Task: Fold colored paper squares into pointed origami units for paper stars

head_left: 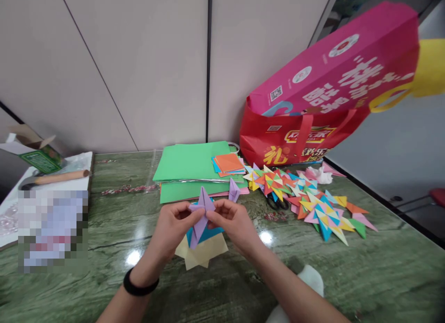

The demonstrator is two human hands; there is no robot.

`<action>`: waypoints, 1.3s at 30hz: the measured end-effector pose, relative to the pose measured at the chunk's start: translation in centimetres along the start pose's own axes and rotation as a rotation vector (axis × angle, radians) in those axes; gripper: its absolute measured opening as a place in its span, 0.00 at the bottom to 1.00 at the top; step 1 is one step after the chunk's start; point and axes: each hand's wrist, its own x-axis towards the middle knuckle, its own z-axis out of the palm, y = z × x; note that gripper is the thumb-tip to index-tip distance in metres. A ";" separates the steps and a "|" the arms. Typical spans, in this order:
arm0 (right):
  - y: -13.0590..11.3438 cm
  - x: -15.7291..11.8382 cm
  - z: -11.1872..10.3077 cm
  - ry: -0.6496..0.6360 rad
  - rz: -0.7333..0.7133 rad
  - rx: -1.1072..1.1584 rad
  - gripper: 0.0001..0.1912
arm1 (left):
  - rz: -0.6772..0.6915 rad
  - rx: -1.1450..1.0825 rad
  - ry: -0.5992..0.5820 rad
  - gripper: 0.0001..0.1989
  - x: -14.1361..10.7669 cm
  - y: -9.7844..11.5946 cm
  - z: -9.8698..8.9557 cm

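Pink bag (333, 68) above red bag (257, 140) at right; wooden-handled tool (62, 177) near open green box (43, 160) at left

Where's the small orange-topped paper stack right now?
In the head view, the small stack lies just right of centre, on the right end of the green sheets, near the red bag.

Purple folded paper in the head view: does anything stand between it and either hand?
Nothing visible does: the left hand and right hand both touch the purple folded paper directly. The blue paper shows behind it, not in between.
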 end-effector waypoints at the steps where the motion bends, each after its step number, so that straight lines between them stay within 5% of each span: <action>1: 0.0 0.0 0.0 -0.016 0.009 0.000 0.14 | -0.001 0.012 -0.015 0.09 0.0 0.1 -0.1; 6: -0.2 -0.2 0.1 -0.025 -0.001 -0.092 0.14 | 0.064 0.030 -0.073 0.09 0.1 0.2 -0.2; 11: -0.2 -0.4 0.4 -0.091 0.030 -0.136 0.15 | 0.095 0.033 0.059 0.10 0.0 0.1 -0.2; 18: -0.6 -0.5 0.2 -0.220 0.030 -0.102 0.14 | -0.124 -0.254 0.004 0.14 0.0 0.1 -0.3; 25: 0.5 -0.2 0.6 -0.147 0.057 -0.117 0.18 | 0.139 0.116 0.120 0.10 -0.1 -0.1 0.1; 31: 0.4 -0.2 0.4 -0.089 -0.012 -0.158 0.20 | 0.073 0.041 0.021 0.14 0.1 -0.4 0.0; 39: 0.6 -0.3 0.8 -0.150 0.055 -0.118 0.19 | 0.189 -0.051 0.175 0.10 0.1 -0.3 -0.1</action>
